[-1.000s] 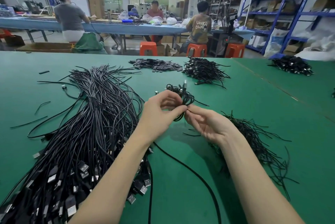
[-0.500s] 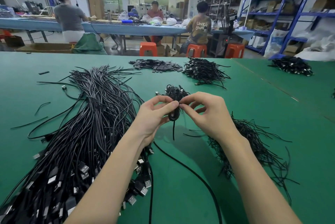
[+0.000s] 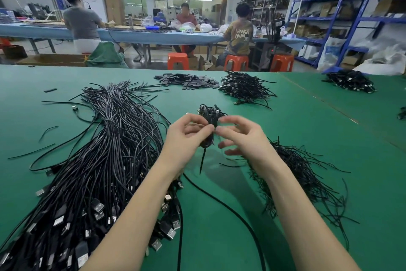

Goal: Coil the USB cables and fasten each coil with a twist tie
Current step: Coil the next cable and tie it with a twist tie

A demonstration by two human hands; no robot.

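While we hold the little coil [image 3: 209, 118] up over the green table [image 3: 307, 130], our left hand [image 3: 186, 136] pinches it with thumb and fingertips. Our right hand [image 3: 241, 139] pinches at the same spot from the other side, with its other fingers curled loosely. One thin tie end [image 3: 202, 159] hangs down from the coil. We see a big heap of loose USB cables [image 3: 92, 161] on the left, and a pile of thin twist ties [image 3: 303, 174] on the right, under our right arm. Farther back lie a pile of tied coils [image 3: 245, 86] and some flat dark pieces [image 3: 186, 80]. Behind the table, people sit on orange stools [image 3: 178, 61] at a long blue bench [image 3: 153, 36]. Blue shelves [image 3: 342, 13] stand on the right.
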